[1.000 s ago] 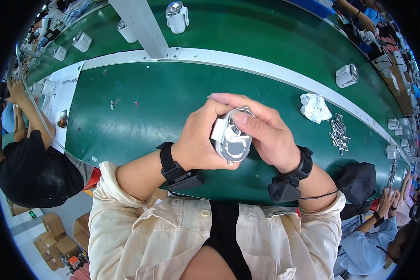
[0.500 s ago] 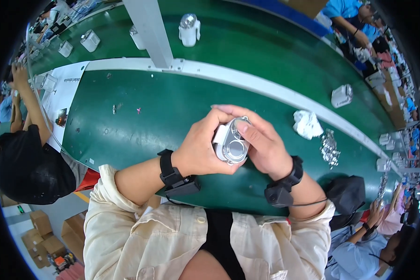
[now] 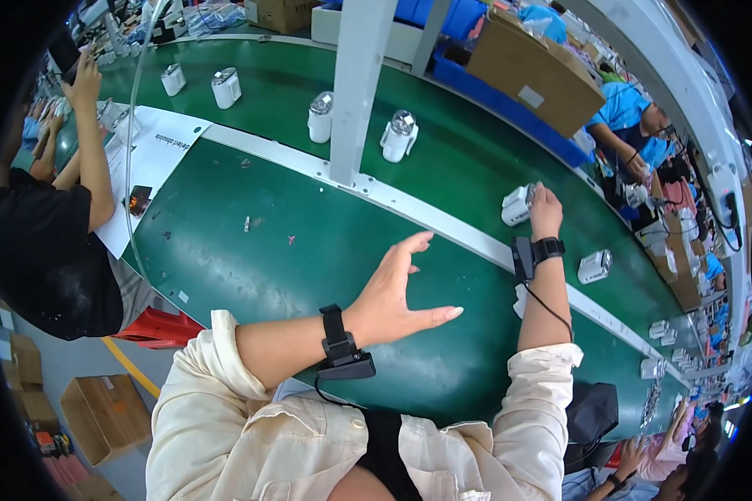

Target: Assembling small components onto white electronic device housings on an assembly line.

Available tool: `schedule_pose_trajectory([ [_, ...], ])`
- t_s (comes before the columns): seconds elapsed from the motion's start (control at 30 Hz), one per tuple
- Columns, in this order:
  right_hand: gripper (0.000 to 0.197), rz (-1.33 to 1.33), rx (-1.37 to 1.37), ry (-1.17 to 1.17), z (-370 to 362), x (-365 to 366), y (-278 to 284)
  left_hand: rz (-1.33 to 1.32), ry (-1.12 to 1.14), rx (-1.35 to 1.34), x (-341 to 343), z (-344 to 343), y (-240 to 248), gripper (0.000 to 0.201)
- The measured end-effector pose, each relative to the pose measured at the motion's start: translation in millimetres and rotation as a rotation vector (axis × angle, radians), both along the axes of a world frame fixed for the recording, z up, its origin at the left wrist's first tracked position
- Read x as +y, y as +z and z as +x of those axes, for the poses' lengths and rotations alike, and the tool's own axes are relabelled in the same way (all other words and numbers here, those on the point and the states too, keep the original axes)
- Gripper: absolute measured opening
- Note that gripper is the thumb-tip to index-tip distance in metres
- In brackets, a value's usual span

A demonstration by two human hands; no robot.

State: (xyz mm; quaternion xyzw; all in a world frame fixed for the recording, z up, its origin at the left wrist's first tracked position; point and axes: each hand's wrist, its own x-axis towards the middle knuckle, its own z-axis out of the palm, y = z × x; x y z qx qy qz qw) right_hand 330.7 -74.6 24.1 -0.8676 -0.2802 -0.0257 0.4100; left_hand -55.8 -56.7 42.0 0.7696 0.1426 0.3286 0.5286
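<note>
My right hand (image 3: 546,213) reaches past the pale metal rail, its fingers closed on the end of a small white device (image 3: 518,205) with a shiny silver top. The device is at the green belt (image 3: 468,179); whether its base touches the surface cannot be told. Over the near green worktop (image 3: 309,267), my left hand (image 3: 403,292) is empty, thumb and fingers spread apart. Both wrists wear black straps with small boxes. Another white device (image 3: 595,265) lies right of my right hand, and one more (image 3: 399,136) stands farther left on the belt.
A white post (image 3: 361,92) rises from the rail (image 3: 476,242). More white devices (image 3: 226,88) stand at the far left. Small scraps (image 3: 247,224) lie on the worktop. A co-worker (image 3: 50,242) sits left, beside a printed sheet (image 3: 163,138). A cardboard box (image 3: 533,71) sits beyond the belt.
Both hands held the white device over the worktop. Now my right hand has carried it forward and right across the rail, while my left has let go and opened. The view has shifted.
</note>
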Motion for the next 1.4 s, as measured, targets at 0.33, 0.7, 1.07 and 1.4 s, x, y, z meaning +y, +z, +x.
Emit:
schedule_pose_trajectory([
  [0.33, 0.079, 0.219, -0.496, 0.568, -164, 148, 16, 0.023, 0.125, -0.182, 1, -2, -8, 0.078],
  [0.7, 0.096, 0.115, 0.878, 1.510, -170, 37, 72, -0.213, 0.382, -0.276, 23, 3, -6, 0.084],
  [1.07, 0.074, 0.141, 0.055, 1.169, -231, -105, 112, -0.148, -0.159, -0.053, 0, -7, 1, 0.079],
  [1.4, 0.021, 0.272, -0.473, 0.974, -250, -105, 94, 0.346, 0.139, -0.096, -4, -1, -1, 0.076],
])
